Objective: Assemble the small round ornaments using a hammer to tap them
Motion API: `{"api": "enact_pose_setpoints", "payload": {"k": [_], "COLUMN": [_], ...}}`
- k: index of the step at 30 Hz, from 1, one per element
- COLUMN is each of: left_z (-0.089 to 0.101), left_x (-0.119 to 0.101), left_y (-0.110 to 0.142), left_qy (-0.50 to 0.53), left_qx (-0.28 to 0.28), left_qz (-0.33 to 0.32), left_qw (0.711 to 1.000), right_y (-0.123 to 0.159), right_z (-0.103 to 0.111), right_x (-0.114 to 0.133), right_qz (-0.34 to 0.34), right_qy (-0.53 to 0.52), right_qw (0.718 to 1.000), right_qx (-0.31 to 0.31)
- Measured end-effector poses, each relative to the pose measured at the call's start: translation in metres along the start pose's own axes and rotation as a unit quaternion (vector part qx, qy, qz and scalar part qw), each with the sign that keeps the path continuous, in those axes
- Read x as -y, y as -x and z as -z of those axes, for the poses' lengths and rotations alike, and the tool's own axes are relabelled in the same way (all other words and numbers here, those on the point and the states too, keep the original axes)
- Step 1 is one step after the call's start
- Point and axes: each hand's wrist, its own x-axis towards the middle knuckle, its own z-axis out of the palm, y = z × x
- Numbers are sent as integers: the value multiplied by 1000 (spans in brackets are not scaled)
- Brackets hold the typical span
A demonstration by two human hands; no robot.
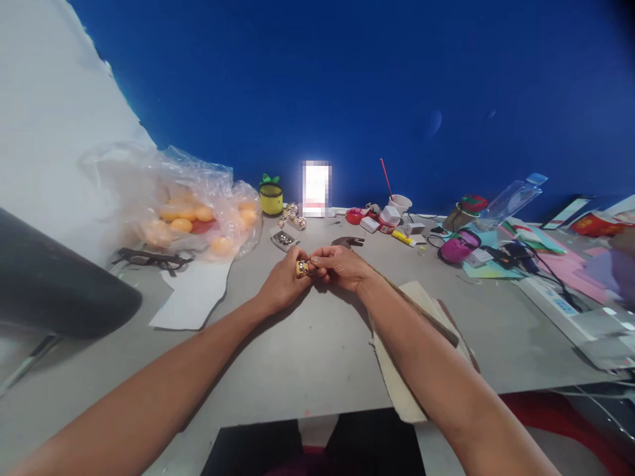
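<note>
On the grey surface [297, 370], a plastic bag [198, 175] holds oranges [181, 226], a far tray [274, 242] metallic beads [284, 239]; left fingers [294, 254] pinch a beaded yellow piece [301, 268], right fingers [325, 253] pressed together beside it.

Deep-blue wall [297, 79] behind grey tbl [307, 360], w/ white wall [44, 86] on L, rough-edged at join

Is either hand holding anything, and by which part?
The left hand holds a small yellow studded piece; its gripped part is hidden. Whether the right hand beside it holds anything can't be told.
</note>
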Motion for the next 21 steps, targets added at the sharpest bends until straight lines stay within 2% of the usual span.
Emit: {"api": "enact_pose_setpoints", "payload": {"k": [6, 21], "left_z": [-1, 1], "left_x": [3, 0], "left_y": [-1, 0], "left_qy": [-26, 0], "left_qx": [-6, -7], "left_qz": [-13, -18], "left_qw": [1000, 1000], "right_y": [0, -4], "right_z": [1, 3], "right_x": [0, -2], "right_qz": [-22, -34], "right_qy": [53, 33], "right_qw": [998, 999], "right_qx": [-8, -1]}}
